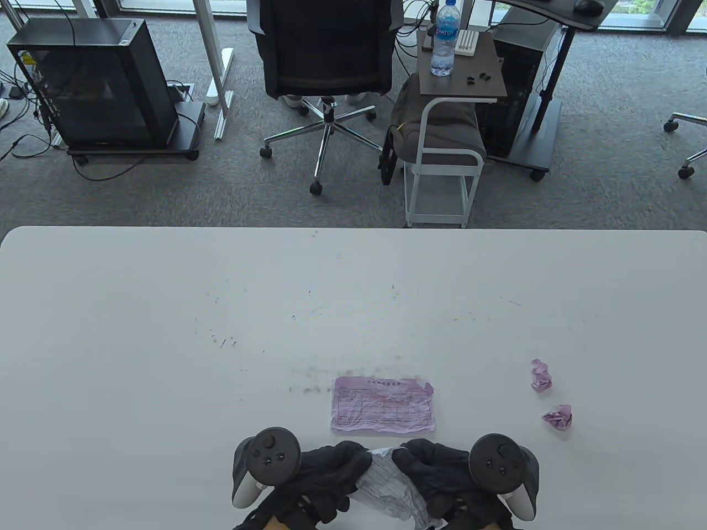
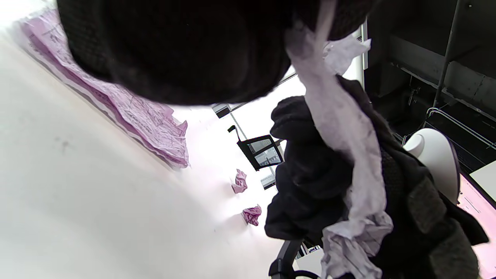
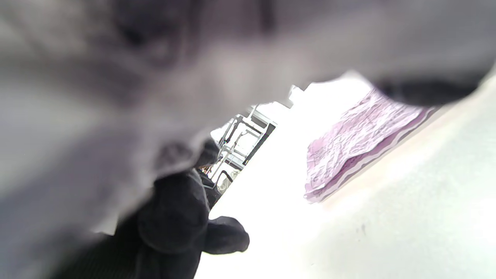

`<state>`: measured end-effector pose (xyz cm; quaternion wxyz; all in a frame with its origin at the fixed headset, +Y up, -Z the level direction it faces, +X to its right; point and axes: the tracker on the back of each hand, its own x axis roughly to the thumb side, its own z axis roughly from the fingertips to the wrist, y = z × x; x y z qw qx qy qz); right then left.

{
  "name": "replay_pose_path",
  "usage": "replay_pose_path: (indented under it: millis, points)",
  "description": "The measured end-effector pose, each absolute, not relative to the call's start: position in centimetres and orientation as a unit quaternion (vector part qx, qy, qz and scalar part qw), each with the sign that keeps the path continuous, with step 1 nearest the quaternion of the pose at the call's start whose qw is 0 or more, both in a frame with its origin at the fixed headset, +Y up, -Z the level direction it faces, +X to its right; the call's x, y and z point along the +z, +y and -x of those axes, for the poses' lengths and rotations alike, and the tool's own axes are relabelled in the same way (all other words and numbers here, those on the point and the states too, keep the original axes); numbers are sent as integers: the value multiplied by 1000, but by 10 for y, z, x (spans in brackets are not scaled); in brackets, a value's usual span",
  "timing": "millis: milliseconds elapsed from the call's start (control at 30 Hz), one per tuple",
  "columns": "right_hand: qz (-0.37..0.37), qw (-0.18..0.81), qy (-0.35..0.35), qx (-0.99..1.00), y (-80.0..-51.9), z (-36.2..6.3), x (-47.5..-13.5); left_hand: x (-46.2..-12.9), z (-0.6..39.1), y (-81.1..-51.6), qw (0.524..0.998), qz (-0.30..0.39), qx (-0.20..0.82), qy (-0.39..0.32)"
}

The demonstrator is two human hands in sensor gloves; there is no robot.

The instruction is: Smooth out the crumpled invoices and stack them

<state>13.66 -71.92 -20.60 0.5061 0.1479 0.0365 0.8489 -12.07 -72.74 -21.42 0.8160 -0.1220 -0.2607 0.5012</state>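
Both hands low at the near table [image 1: 165, 331] edge, knuckles facing each other, trackers up. Left hand [image 1: 323, 477] and right hand [image 1: 436, 472] each grip a side of a white crumpled invoice [image 1: 389, 486], fingers curled closed on it. Its long axis slants from top left to near right. Just beyond lies a flat pink invoice [image 1: 382, 404], long side left-right. Two pink wads [image 1: 542, 376] [image 1: 558, 416] sit well right.

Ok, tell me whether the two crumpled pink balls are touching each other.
Apart. The table view shows bare table between the farther crumpled ball and the nearer one; the left wrist view shows that gap too.
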Motion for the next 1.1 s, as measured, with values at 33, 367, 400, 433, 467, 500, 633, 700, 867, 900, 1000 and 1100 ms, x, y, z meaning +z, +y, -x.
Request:
replay_pose_path:
  millis: [33,367,400,433,467,500,633,700,867,900,1000,1100]
  points:
    - [-144,509,36,848,-719,-138,-206,-214,122,-727,819,113,498,-261]
    - [-240,469,42,849,-718,-116,-202,-206,110,-712,835,76,436,-326]
    - [-231,473,47,849,-719,-116,-203,-206,108,-713,834,66,440,-325]
    - [-230,479,47,846,-720,-117,-204,-206,108,-714,834,59,446,-320]
    - [-238,486,62,839,-722,-117,-205,-206,109,-715,832,44,457,-312]
    - [-238,497,84,830,-724,-117,-206,-207,109,-717,829,42,466,-305]
    - [-233,523,126,810,-730,-117,-209,-211,115,-719,837,29,469,-282]
    - [-230,533,150,800,-733,-117,-211,-212,119,-719,837,25,472,-277]
    - [-214,532,176,800,-736,-120,-213,-214,129,-715,841,3,475,-258]
    - [-211,530,189,799,-737,-122,-213,-214,131,-716,842,-1,476,-253]
    - [-213,550,234,773,-741,-123,-214,-216,135,-717,841,-2,484,-243]
    - [-213,577,227,755,-743,-123,-215,-217,137,-718,841,-1,486,-236]
